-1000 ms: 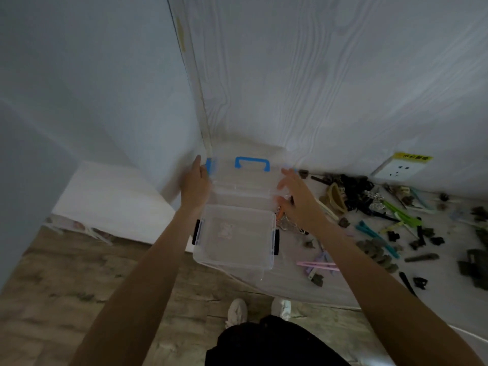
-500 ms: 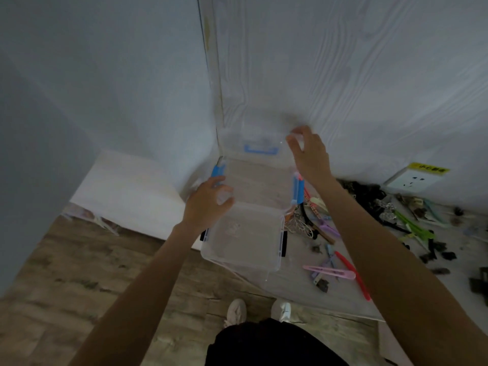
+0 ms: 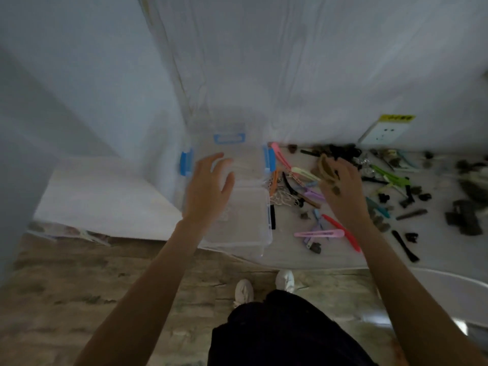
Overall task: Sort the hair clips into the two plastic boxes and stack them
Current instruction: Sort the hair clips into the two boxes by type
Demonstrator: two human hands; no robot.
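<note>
Floor: wood-look planks (image 3: pixel 79 299) fill the lower left of the frame; two white shoes (image 3: pixel 264 286) show at lower centre.
Left hand: the left hand (image 3: pixel 208 186) is just left of centre, fingers spread and straight, over the box; blur hides whether it touches.
Box: a clear plastic box (image 3: pixel 245 223) sits at centre on the bench's near left corner, its near edge over the rim.
Lid: a clear lid (image 3: pixel 229 154) with a blue handle and blue side latches lies tilted up behind the box, near the wall.
Bench: the white bench (image 3: pixel 330 257) runs from centre to the right edge.
Clips: hair clips (image 3: pixel 303 196) lie loose on the bench right of the box, none seen inside it; a pink clip (image 3: pixel 319 234) lies nearest the front, dark ones (image 3: pixel 462 220) far right.
Right hand: the right hand (image 3: pixel 343 186), right of centre above the clips, has its fingers curled round a tan clip (image 3: pixel 327 167).
Socket: a white wall socket (image 3: pixel 383 133) with a yellow label, upper right.
</note>
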